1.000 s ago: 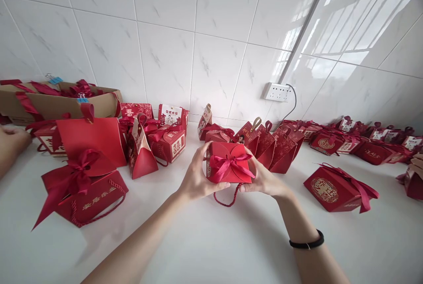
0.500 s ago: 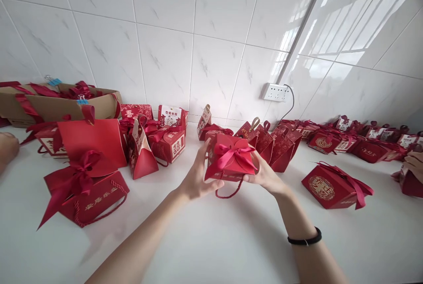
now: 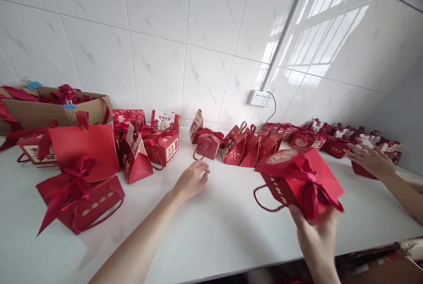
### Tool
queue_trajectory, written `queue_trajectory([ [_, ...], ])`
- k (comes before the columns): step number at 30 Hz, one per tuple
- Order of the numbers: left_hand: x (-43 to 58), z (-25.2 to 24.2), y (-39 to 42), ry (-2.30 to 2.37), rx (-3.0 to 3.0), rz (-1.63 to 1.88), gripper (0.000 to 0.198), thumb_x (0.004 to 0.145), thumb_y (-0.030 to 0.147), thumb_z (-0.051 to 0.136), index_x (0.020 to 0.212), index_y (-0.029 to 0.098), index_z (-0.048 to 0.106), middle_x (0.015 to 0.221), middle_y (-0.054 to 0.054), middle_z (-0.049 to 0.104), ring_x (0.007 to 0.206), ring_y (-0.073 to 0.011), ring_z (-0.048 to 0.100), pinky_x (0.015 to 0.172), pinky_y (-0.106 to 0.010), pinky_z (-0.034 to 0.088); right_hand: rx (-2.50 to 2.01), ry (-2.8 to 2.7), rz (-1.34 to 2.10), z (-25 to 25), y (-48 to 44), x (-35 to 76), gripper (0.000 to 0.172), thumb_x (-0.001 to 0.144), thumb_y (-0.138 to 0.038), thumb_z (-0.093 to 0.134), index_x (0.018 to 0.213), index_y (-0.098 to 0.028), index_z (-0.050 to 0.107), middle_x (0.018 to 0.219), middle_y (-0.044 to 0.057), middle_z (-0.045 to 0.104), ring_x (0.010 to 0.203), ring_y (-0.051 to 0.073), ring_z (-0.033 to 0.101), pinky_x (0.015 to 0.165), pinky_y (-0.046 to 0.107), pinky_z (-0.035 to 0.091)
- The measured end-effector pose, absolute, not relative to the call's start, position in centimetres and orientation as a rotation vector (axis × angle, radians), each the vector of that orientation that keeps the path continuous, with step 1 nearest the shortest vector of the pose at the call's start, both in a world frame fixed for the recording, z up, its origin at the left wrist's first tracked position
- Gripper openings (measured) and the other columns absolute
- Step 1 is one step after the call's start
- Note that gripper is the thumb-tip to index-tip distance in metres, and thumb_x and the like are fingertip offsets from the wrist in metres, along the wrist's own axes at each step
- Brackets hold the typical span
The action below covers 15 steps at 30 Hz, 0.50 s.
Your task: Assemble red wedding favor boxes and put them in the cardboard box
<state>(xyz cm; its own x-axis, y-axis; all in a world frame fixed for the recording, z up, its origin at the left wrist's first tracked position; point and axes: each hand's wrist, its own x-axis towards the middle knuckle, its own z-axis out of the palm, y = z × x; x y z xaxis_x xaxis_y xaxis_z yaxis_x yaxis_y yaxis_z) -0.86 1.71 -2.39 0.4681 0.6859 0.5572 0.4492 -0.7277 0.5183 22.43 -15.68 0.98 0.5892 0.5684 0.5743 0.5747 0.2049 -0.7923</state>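
My right hand [image 3: 319, 233] grips a red gift box [image 3: 294, 182] from below, lifted at the right of the head view. The box is tilted; it has a dark red ribbon bow, gold lettering and a twisted cord handle hanging to its left. Part of a round gold emblem shows on its far side. My left hand [image 3: 192, 179] is near the middle of the table with fingers loosely bent and nothing in them. Just beyond it stands a small ribbon-tied box [image 3: 209, 145], beside a row of pointed red boxes [image 3: 249, 149].
More red boxes [image 3: 87, 202] stand at the left, before a cardboard tray of ribbons [image 3: 89, 112] with blue clips. At the right, another person's hand [image 3: 372, 160] reaches over a red box. Many boxes line the wall, below a power strip [image 3: 262, 98].
Both hands held a ribbon-tied box at the centre; now my left hand is free. My right hand has moved right and closer with a box. The other person's hand has come further in.
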Motion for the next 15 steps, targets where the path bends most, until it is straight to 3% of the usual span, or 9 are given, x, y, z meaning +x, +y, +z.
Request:
queue_trajectory([
  [3,-0.9,-2.6,2.3,0.965,2.375,1.160,0.020,0.080,0.019,0.041,0.079,0.020,0.062,0.095,-0.006,0.066,0.088,-0.0196,0.065,0.075,-0.031,0.055,-1.534,-0.930,-0.128,1.3,-20.3,24.3,0.088,0.072,-0.044,0.071,0.141,-0.023,0.020,0.132,0.015,0.044,0.125,0.033,0.046,0.101,0.055,0.042],
  [8,-0.8,-2.3,3.1,0.955,2.282,1.188,0.019,0.078,0.031,0.045,0.077,0.021,0.061,0.086,-0.004,0.067,0.079,-0.0203,0.064,0.066,-0.027,0.052,-1.643,-0.728,-0.332,5.0,-27.4,26.6,0.096,0.063,-0.041,0.076,0.140,-0.031,0.020,0.123,0.011,0.053,0.105,0.029,0.060,0.088,0.052,0.053],
  [12,-0.6,-2.2,3.6,1.071,2.269,0.998,0.015,0.078,0.033,0.050,0.078,0.025,0.062,0.090,0.006,0.068,0.073,-0.0154,0.063,0.069,-0.023,0.048,-1.712,-0.551,-0.505,9.3,-31.6,28.8,0.097,0.047,-0.040,0.081,0.131,-0.028,0.035,0.128,0.015,0.053,0.108,0.034,0.059,0.087,0.054,0.053],
  [15,-0.7,-3.1,4.5,1.077,2.266,0.917,0.011,0.075,0.035,0.052,0.075,0.029,0.062,0.085,0.011,0.067,0.070,-0.0159,0.063,0.066,-0.024,0.048,-1.807,-0.393,-0.533,11.4,-34.0,31.3,0.099,0.048,-0.042,0.082,0.133,-0.026,0.032,0.133,0.019,0.049,0.115,0.035,0.056,0.088,0.051,0.052],
])
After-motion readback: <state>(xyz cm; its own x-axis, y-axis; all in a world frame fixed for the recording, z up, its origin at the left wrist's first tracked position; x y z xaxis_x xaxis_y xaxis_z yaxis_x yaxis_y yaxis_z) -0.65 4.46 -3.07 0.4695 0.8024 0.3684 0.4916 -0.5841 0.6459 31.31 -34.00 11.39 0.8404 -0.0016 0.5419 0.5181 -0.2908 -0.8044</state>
